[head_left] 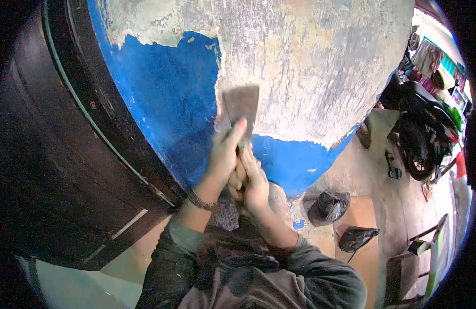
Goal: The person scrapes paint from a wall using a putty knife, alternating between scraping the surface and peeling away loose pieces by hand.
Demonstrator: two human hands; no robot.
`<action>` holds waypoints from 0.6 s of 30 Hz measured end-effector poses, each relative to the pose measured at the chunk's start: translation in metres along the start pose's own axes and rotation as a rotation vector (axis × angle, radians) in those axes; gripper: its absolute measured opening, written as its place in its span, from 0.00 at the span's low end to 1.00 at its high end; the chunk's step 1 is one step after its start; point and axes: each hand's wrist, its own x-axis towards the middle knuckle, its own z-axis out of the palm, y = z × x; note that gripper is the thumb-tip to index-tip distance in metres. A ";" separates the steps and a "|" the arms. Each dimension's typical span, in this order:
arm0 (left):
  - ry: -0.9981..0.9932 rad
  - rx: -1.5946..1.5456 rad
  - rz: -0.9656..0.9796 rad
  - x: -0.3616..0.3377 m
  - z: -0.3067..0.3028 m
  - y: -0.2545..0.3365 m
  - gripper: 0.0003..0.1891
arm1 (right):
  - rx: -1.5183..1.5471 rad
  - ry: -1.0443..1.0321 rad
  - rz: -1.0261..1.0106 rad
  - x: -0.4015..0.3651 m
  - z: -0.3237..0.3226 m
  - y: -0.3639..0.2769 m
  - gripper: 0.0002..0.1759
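A wide-bladed scraper (242, 103) points up against the wall, its flat metal blade slightly blurred. My left hand (225, 157) wraps round the handle, with the thumb stretched up along the base of the blade. Close beside it, my right hand (254, 180) is also closed on the handle, which the fingers mostly hide. Blue paint (168, 87) covers the wall to the left of the blade and in a strip below it. Above and to the right the wall is bare, mottled grey-white plaster (315, 67) with a ragged paint edge.
A dark wooden door (37, 144) and its frame stand close on the left. Black plastic bags (328, 207) lie on the floor to the right. Farther right are a parked motorcycle (418, 139) and a rack-like frame (428, 247). Paint flakes (298, 224) lie near the wall's foot.
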 end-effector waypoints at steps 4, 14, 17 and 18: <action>-0.131 -0.150 -0.094 0.001 0.001 0.053 0.24 | 0.039 -0.019 0.075 0.003 0.039 -0.029 0.17; -0.139 -0.093 0.105 0.024 0.005 0.057 0.25 | 0.065 -0.066 0.085 0.014 0.040 -0.045 0.15; -0.043 -0.058 0.036 0.026 -0.004 0.016 0.21 | -0.015 -0.070 0.087 0.004 0.031 -0.039 0.16; -0.002 -0.070 0.065 0.025 -0.004 -0.006 0.20 | -0.021 -0.021 0.087 -0.005 0.028 -0.038 0.17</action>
